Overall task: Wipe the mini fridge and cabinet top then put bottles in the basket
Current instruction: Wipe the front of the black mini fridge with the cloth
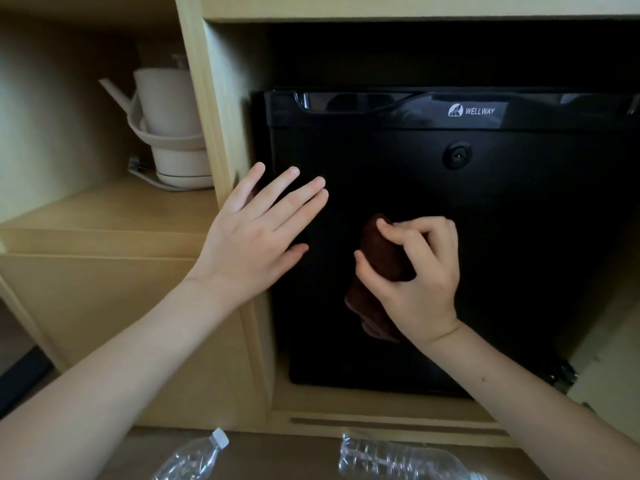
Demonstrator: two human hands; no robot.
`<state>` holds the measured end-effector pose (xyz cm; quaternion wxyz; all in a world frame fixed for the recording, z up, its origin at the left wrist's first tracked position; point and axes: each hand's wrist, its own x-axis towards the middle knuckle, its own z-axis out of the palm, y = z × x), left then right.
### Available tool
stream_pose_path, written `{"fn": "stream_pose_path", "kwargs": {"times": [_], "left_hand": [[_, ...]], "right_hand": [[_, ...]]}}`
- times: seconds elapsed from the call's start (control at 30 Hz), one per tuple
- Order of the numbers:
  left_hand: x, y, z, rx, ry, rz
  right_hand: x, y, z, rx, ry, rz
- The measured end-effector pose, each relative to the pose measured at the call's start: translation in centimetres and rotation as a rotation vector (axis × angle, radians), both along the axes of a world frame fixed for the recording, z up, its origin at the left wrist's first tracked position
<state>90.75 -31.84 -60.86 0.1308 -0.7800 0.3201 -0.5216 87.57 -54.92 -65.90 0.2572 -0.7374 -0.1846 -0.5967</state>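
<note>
Head view: soft, light cloth (381,258) was pinched by right hand (415,271) against fridge (519,220); left hand (256,233) was spread flat, empty.

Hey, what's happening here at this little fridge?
A person seems to be wiping the black mini fridge door. The right hand grips a brown cloth in front of it; the left hand is spread open by the door's left edge. A capped bottle and a second bottle lie below, not yet collected.

Pale kettle (166,109) on dim wooden shelf (104,209)
</note>
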Motion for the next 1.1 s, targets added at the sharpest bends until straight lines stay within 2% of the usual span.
{"fn": "stream_pose_path", "kwargs": {"times": [0.2, 0.37, 0.47, 0.6, 0.73, 0.87, 1.03, 1.1], "left_hand": [[0.4, 0.1, -0.3, -0.016, -0.021, -0.010], [0.3, 0.1, -0.1, -0.016, -0.025, -0.006], [0.1, -0.1, 0.0, -0.015, -0.018, -0.008], [0.1, -0.1, -0.1, -0.012, -0.029, -0.005], [0.2, -0.1, -0.1, -0.017, -0.019, -0.005], [0.4, -0.1, -0.3, -0.008, -0.024, 0.000], [0.4, 0.0, -0.2, -0.012, -0.037, 0.011], [0.2, -0.1, -0.2, -0.013, -0.027, 0.015]], "right_hand": [[2.4, 1.3, -5.6, -0.125, -0.037, -0.024], [1.4, 0.3, -10.7, -0.375, 0.117, 0.047], [0.4, 1.0, -9.3, -0.248, 0.166, 0.086], [-0.5, 2.6, -3.7, 0.054, 0.043, 0.160], [0.9, 3.7, -0.1, 0.083, -0.011, 0.045], [2.5, 4.1, -2.9, -0.040, -0.038, -0.043], [1.8, 2.6, -11.2, -0.421, 0.106, -0.011], [1.4, 2.1, -12.5, -0.485, 0.159, 0.001]]}}
